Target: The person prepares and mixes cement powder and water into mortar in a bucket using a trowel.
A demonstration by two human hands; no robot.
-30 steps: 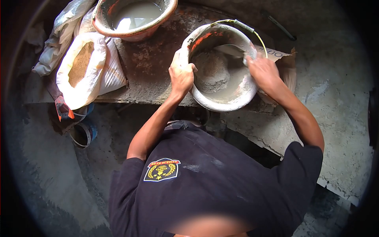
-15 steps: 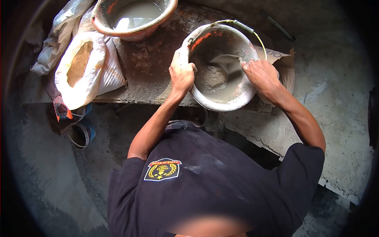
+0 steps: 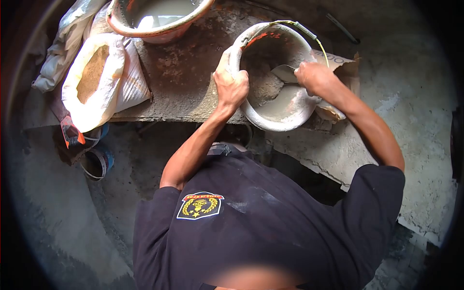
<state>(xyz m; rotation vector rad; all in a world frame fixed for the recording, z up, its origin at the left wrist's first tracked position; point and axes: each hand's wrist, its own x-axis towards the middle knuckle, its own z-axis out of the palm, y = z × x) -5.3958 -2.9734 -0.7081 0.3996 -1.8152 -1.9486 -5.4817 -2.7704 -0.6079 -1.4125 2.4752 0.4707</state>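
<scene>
A mortar-crusted bucket (image 3: 278,126) with a wire handle stands on the ledge in front of me, seemingly tilted. Inside it, a grey wet cement mix (image 3: 265,91) lies heaped beside watery slurry. My left hand (image 3: 231,84) is closed round the bucket's left rim, thumb on the near side. At the right rim, my right hand (image 3: 316,78) is closed on a trowel (image 3: 285,73), whose pale blade rests at the heap. The trowel's grip is hidden inside my fingers.
A wider basin (image 3: 162,33) of cloudy water stands at the back left. Beside it is an open white sack (image 3: 121,92) of sand. Small pails (image 3: 99,164) sit below the ledge (image 3: 179,108). A torn brown paper bag (image 3: 345,72) lies right of the bucket.
The bucket has tipped somewhat and shifted slightly right, with my left hand on its rim. The trowel blade has moved right and turned, showing more of its face.
</scene>
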